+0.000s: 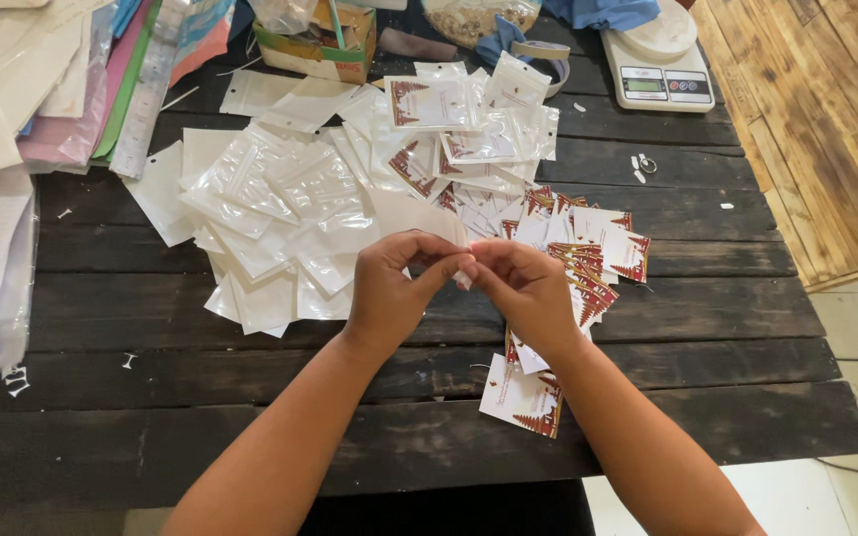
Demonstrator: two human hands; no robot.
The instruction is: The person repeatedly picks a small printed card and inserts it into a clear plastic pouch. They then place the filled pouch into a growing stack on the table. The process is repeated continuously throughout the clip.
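My left hand (392,288) and my right hand (526,293) meet over the middle of a dark wooden table (151,328), fingertips pinched together on one small white pouch (419,218) that sticks up behind the fingers. Behind the hands lies a heap of clear and white zip pouches (280,213). To the right is a spread of white cards with red-brown corner patterns (598,253). Two more such cards (523,397) lie under my right forearm near the table's front edge.
A white kitchen scale (655,69) stands at the back right. A small cardboard box (320,45) and a tape roll (543,55) sit at the back. Stacked paper sheets and plastic sleeves (42,89) cover the left side. Wooden planks (816,129) lie beyond the right edge.
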